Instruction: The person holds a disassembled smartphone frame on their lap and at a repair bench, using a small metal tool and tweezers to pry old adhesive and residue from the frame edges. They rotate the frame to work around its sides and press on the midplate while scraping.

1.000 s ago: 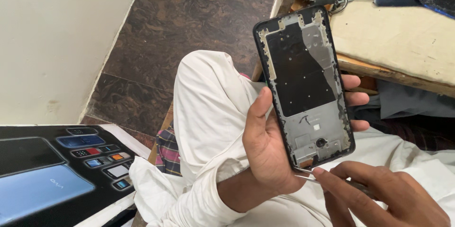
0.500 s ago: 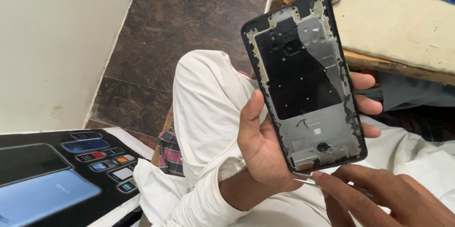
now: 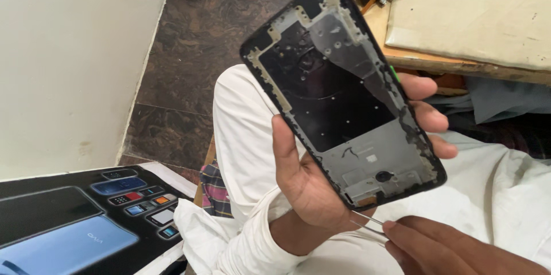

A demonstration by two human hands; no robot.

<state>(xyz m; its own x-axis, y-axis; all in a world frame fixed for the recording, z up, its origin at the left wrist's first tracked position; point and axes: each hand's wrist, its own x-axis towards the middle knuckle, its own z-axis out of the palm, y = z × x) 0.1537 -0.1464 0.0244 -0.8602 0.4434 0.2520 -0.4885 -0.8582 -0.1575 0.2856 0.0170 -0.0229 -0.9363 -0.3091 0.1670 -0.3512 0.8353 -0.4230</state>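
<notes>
Left hand (image 3: 307, 186) gripping phone frame (image 3: 344, 91) by edges; thin, light, stiff; right hand (image 3: 442, 249) pinching tweezers (image 3: 367, 222).

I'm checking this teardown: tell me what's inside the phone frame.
The phone frame in the left hand shows a bare black and grey metal plate, no battery or board. Its screen side faces away, hidden. The right hand holds tweezers below.

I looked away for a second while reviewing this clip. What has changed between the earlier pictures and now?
The phone frame has tipped further, its top end leaning more to the left, and it fills more of the view. The left hand still grips it by the lower edges. The right hand still holds the tweezers at the frame's bottom edge. Nothing was let go.
</notes>
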